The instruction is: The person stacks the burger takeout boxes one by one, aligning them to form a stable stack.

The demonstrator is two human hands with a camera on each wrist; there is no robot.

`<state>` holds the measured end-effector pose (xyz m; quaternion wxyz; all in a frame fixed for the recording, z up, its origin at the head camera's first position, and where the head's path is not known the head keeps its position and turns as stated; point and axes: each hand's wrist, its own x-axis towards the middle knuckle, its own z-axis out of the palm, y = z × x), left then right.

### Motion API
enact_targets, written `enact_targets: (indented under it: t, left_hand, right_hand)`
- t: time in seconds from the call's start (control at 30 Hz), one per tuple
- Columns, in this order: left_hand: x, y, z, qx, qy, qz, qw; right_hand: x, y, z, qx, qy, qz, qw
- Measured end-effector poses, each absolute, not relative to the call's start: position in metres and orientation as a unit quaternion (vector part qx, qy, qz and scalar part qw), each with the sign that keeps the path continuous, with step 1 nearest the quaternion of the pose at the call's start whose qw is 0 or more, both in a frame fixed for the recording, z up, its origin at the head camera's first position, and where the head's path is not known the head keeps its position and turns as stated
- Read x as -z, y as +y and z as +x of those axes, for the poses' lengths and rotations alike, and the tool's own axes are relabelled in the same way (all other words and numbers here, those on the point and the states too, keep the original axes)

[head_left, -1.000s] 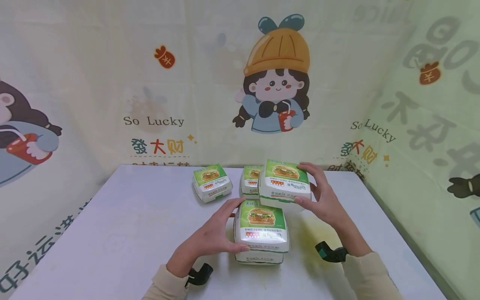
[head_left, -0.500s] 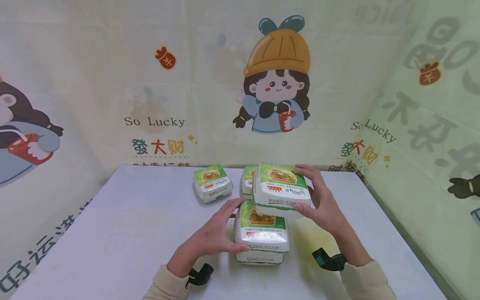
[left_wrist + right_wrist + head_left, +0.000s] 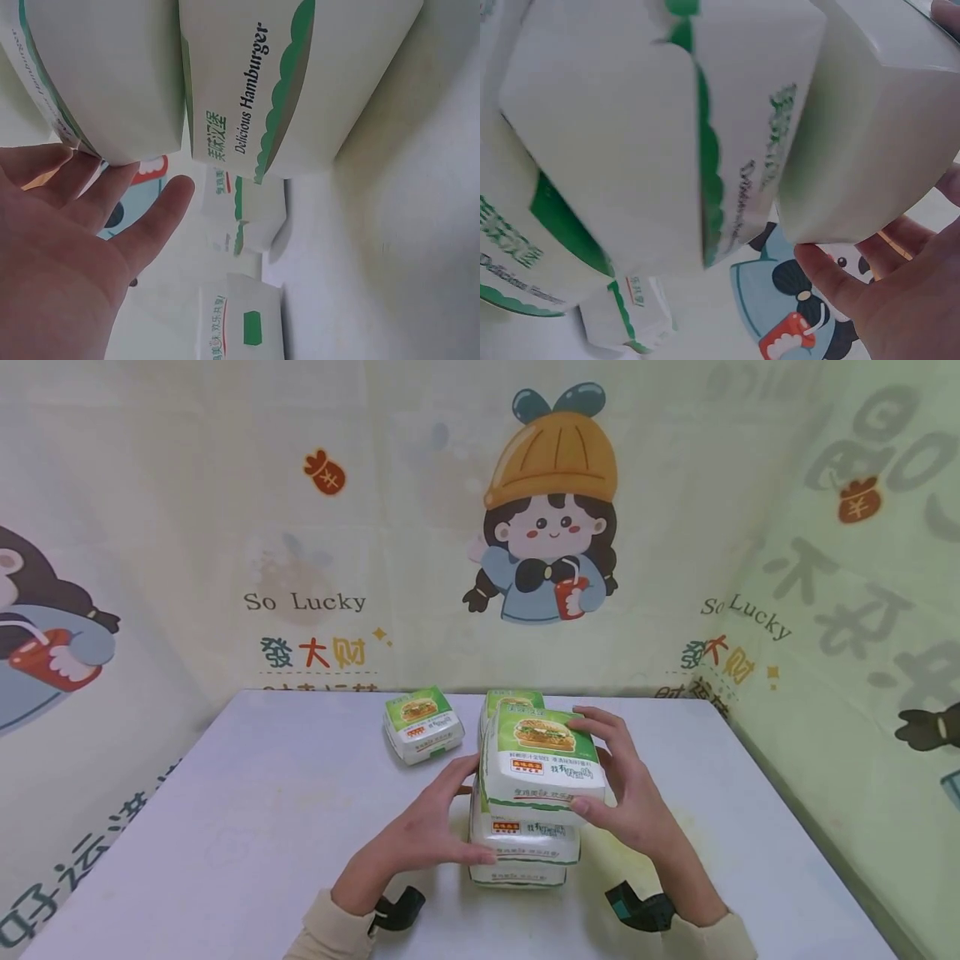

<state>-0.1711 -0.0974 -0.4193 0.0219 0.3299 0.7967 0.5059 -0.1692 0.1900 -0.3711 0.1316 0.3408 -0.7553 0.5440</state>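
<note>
Filling the right grip (image 3: 633,797) is the upper box (image 3: 545,766).

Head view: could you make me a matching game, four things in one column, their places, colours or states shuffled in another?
1. Right hand
2. Left hand
3. Far-left box
4. Cartoon hat

A. Orange-yellow
B. Standing apart on the table
C. Holding a burger box
D. Thumb at the left of the lower box

Pairs: 1-C, 2-D, 3-B, 4-A

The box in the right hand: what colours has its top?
Box top: mostly green and white, with burger picture, clearest in the head view.
</note>
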Motion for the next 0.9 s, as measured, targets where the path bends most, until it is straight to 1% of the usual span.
enact_targets:
  t: [0.2, 0.57, 0.77, 0.9]
  left_hand:
    - [0.417, -0.098, -0.171, -0.523, 0.788, 0.322, 0.041]
    - [0.420, -0.102, -0.171, -0.522, 0.788, 0.324, 0.038]
    - [0.418, -0.102, -0.171, -0.521, 0.789, 0.322, 0.042]
    - [0.419, -0.102, -0.172, -0.520, 0.791, 0.320, 0.048]
  right_hand:
    - [0.372, 0.189, -0.164, -0.526, -0.765, 0.348, 0.127]
    - [0.371, 0.186, -0.157, -0.492, -0.794, 0.342, 0.108]
    - [0.370, 0.188, -0.156, -0.479, -0.796, 0.352, 0.109]
    - [0.370, 0.189, -0.157, -0.488, -0.791, 0.357, 0.099]
